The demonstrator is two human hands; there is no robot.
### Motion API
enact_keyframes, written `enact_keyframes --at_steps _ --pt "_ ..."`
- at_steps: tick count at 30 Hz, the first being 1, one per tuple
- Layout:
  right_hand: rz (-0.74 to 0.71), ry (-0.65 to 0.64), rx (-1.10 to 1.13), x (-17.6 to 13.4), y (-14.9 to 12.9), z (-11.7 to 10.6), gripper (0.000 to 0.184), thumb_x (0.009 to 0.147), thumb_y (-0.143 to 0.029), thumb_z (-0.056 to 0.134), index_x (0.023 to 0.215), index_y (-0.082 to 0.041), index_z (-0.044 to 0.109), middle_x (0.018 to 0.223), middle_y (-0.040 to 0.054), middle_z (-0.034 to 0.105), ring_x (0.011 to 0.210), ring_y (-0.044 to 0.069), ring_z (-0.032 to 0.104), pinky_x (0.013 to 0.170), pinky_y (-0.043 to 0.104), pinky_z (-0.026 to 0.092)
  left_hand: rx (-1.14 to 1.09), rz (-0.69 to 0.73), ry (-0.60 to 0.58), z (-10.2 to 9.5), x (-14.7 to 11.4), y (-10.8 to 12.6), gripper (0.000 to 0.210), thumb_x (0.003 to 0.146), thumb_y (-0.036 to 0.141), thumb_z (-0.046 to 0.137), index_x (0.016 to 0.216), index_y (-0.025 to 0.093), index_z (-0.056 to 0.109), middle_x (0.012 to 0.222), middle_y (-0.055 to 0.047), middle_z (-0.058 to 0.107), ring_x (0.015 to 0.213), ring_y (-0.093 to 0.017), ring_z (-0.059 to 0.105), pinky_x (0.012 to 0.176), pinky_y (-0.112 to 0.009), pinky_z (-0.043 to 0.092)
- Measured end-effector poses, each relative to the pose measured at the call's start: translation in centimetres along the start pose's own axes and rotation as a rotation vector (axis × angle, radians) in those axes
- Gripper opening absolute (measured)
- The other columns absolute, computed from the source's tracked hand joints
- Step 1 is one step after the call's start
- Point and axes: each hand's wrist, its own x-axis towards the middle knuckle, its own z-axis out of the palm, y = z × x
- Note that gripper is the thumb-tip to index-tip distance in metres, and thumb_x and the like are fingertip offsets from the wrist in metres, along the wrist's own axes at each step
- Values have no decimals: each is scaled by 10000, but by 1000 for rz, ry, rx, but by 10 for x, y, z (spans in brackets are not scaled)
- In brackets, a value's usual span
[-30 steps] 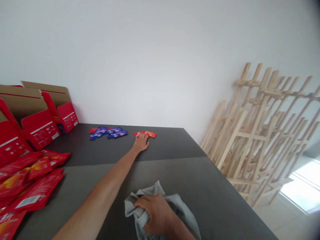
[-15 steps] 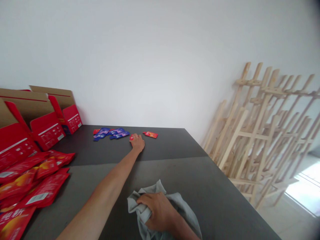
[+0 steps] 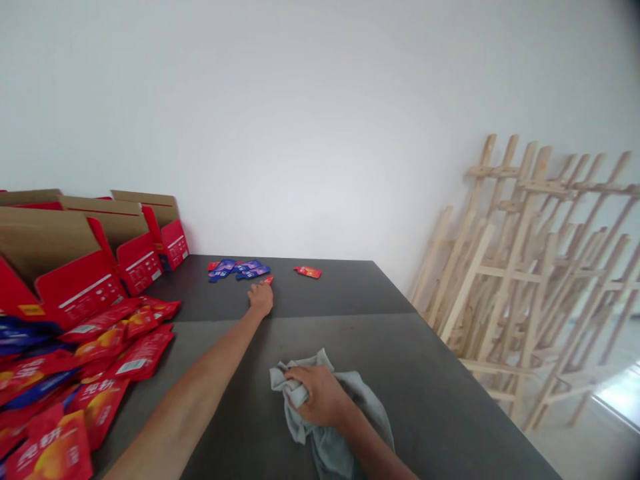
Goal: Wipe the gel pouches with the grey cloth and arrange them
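My left hand [image 3: 261, 297] is stretched far out over the dark table [image 3: 360, 293], its fingers curled onto a small red packet [image 3: 269, 281] whose tip shows beyond them. Just past it lie several small blue-purple packets [image 3: 253, 270], with a bit of red among them. To the right, a separate red-orange packet [image 3: 308, 272] lies flat. Nearer to me, my right hand [image 3: 320, 395] is closed on a crumpled grey cloth [image 3: 367, 403], which rests on the table and trails under my forearm.
Larger red pouches [image 3: 143, 353], with some blue ones, are heaped along the left side. Behind them stand open red cardboard boxes [image 3: 140, 263]. A white wall [image 3: 320, 133] rises at the table's far edge. Wooden easels [image 3: 515, 280] lean beyond the right edge.
The view has swung a little left, showing more boxes and pouches. My left hand has drawn slightly back toward me with the red packet. My right hand still grips the cloth.
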Motion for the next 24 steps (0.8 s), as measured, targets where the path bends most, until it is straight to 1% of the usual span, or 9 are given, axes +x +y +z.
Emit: enact_keyframes --at_steps 4,8,9,11,14,17,20,22,24 --pt "21 86 16 2 1 2 205 860 -202 598 1060 -221 639 965 25 732 884 197 702 777 268 483 -172 16 -11 -20 -31 -15 517 984 208 242 1413 117 517 1172 -239 678 1152 -356 610 935 -518 478" --pt "101 272 2 5 3 3 166 900 -221 563 1053 -220 630 932 38 727 857 200 697 762 277 492 -413 57 -17 -18 -78 -17 563 1041 297 101 1560 223 306 1199 -126 694 1024 -211 685 898 -363 535" --pt "119 320 -16 5 4 3 174 906 -228 554 1063 -218 628 939 44 727 860 206 696 764 284 496 -550 52 -57 -13 -92 -17 564 1045 330 99 1579 229 252 1182 -116 700 973 -192 698 855 -339 552" --pt "137 396 -56 6 7 3 206 904 -227 539 1093 -210 621 969 58 727 875 218 696 775 297 500 -1018 17 -211 -2 -122 -16 609 1034 463 223 1592 219 206 1170 -137 698 916 -207 709 808 -353 569" --pt "113 379 -101 5 8 2 261 865 -161 523 1105 -208 614 991 56 728 879 215 695 772 294 498 -1483 43 -341 10 -168 -15 758 930 640 461 1555 233 324 1262 -147 663 1053 -260 681 926 -411 540" --pt "63 241 -124 4 4 3 325 811 -84 508 1079 -225 624 1018 42 731 926 211 695 781 281 492 -1581 93 -330 10 -208 -11 788 863 735 508 1450 208 510 1372 -136 610 1288 -305 547 1114 -464 401" --pt "50 178 -140 3 -1 2 366 774 -62 512 1075 -231 635 1027 46 735 939 219 699 781 279 495 -1563 105 -330 3 -237 -7 797 827 765 536 1376 191 598 1429 -125 574 1396 -323 431 1201 -466 269" --pt "75 231 -143 3 -1 -1 386 773 -68 510 1103 -229 630 1025 53 736 920 226 703 768 284 502 -1570 98 -343 -1 -252 -5 759 833 747 550 1367 213 614 1434 -109 573 1399 -320 426 1206 -451 258" --pt "119 371 -139 3 1 -6 380 795 -83 492 1122 -223 624 1029 65 734 915 233 702 767 298 508 -1592 82 -386 -3 -263 -4 728 855 721 545 1387 226 601 1394 -108 604 1319 -315 507 1164 -449 326"
